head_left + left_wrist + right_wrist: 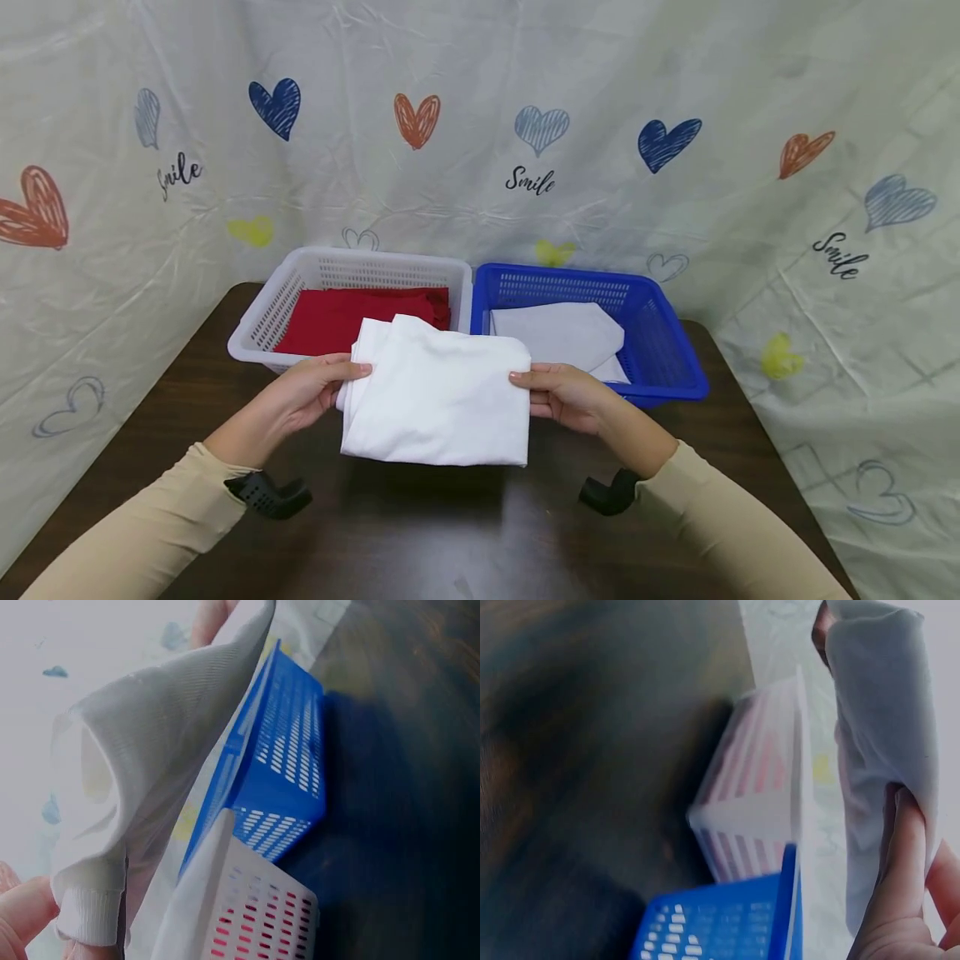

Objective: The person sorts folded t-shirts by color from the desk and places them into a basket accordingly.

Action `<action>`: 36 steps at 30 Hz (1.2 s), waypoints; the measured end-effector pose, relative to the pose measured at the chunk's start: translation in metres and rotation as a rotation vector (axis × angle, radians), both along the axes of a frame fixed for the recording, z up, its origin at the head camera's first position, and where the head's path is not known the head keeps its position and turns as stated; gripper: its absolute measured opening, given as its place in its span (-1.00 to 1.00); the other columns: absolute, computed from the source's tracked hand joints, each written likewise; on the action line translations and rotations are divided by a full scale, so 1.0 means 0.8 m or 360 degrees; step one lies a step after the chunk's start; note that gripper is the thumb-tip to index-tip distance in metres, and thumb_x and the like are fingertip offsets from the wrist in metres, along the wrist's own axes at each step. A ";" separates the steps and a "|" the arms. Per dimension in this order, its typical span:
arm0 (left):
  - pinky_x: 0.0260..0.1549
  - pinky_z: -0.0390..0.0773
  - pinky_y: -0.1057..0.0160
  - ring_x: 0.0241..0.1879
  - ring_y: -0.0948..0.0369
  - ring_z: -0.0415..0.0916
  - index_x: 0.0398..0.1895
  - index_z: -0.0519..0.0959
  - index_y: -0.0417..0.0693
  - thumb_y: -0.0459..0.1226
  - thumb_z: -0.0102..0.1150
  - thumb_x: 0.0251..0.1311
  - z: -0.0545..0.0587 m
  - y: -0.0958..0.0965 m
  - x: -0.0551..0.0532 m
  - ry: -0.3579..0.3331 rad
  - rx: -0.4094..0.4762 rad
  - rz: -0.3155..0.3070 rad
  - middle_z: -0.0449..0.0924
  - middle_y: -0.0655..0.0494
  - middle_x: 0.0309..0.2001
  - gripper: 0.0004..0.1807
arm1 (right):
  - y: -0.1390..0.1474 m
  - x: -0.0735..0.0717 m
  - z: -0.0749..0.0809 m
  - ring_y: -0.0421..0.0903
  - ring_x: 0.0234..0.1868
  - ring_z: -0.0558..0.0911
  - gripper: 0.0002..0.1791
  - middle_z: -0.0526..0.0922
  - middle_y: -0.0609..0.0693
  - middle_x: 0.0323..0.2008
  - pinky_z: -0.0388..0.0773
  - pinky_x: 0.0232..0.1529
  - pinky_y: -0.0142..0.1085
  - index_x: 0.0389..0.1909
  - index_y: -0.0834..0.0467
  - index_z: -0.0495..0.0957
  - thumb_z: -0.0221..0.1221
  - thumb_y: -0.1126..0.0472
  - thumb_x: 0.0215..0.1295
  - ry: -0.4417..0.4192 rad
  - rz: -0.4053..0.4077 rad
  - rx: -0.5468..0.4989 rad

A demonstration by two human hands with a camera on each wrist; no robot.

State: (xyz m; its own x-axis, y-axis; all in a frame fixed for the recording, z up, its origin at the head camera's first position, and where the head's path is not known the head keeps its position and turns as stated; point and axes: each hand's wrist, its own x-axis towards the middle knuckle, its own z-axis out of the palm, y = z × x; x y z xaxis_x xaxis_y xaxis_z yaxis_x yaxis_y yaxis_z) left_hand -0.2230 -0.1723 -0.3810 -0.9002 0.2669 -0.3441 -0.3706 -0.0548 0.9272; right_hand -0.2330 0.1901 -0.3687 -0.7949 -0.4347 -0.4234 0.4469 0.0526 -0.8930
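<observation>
A folded white cloth garment (442,396) hangs between my two hands above the table, in front of two baskets. My left hand (315,390) pinches its left edge, thumb on top and fingers beneath. At the right edge my right hand (566,398) pinches it the same way. In the left wrist view, the garment (165,727) shows a ribbed band near the left fingers and open folds. Seen from the right wrist, the folded garment (889,712) has a thick rounded edge, and the right hand (907,892) grips its lower part.
Behind the garment stands a white basket (251,333) with folded red cloth (322,321). Beside it on the right is a blue basket (667,333) holding folded white cloth (558,333). Both rest on a dark wooden table (420,533), before a heart-printed curtain (465,108).
</observation>
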 end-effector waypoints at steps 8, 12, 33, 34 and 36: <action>-0.10 0.70 0.31 -0.21 0.30 0.73 0.44 0.21 -0.26 -0.23 0.18 0.36 0.014 0.023 -0.026 -0.0013 0.0036 0.0050 0.64 0.22 -0.16 -0.34 | 0.020 -0.021 0.011 -0.22 -0.20 0.77 -0.78 0.77 -0.11 -0.25 0.71 -0.10 -0.38 0.08 0.18 0.48 -0.01 0.25 0.54 -0.0016 -0.0020 -0.0068; -0.11 0.69 0.31 -0.24 0.31 0.72 0.43 0.24 -0.24 -0.23 0.19 0.35 0.018 0.034 -0.041 -0.0005 0.0026 0.0080 0.62 0.19 -0.14 -0.35 | 0.028 -0.032 0.016 -0.22 -0.20 0.77 -0.74 0.77 -0.11 -0.25 0.71 -0.10 -0.39 0.16 0.20 0.39 -0.03 0.24 0.55 -0.0032 -0.0042 -0.0090; -0.14 0.67 0.31 -0.34 0.31 0.73 0.34 0.35 -0.22 -0.29 0.17 0.35 0.047 0.084 -0.091 -0.0001 0.0135 0.0132 0.64 0.17 -0.21 -0.48 | 0.072 -0.083 0.052 -0.20 -0.24 0.78 -0.79 0.77 -0.06 -0.26 0.71 -0.13 -0.41 -0.14 0.07 0.62 -0.02 0.22 0.54 -0.0041 -0.0077 -0.0129; -0.15 0.68 0.31 -0.34 0.31 0.73 0.34 0.35 -0.21 -0.30 0.17 0.36 0.048 0.086 -0.094 0.0000 0.0137 0.0134 0.63 0.15 -0.19 -0.48 | 0.074 -0.085 0.054 -0.21 -0.25 0.77 -0.78 0.77 -0.06 -0.28 0.71 -0.13 -0.42 -0.17 0.07 0.63 -0.01 0.22 0.53 -0.0036 -0.0088 -0.0124; -0.16 0.68 0.32 -0.33 0.33 0.71 0.34 0.35 -0.22 -0.32 0.16 0.36 0.049 0.092 -0.100 0.0014 0.0142 0.0127 0.62 0.13 -0.16 -0.49 | 0.078 -0.089 0.056 -0.22 -0.27 0.76 -0.77 0.77 -0.07 -0.30 0.70 -0.15 -0.43 -0.22 0.07 0.65 0.00 0.21 0.53 -0.0035 -0.0110 -0.0120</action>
State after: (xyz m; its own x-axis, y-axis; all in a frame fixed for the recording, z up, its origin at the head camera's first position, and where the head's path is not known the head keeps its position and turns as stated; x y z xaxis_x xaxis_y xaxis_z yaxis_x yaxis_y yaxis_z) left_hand -0.3029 -0.0991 -0.3417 -0.9227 0.2233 -0.3141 -0.3536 -0.1663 0.9205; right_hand -0.3039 0.2527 -0.3238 -0.8149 -0.4102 -0.4094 0.4668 -0.0459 -0.8832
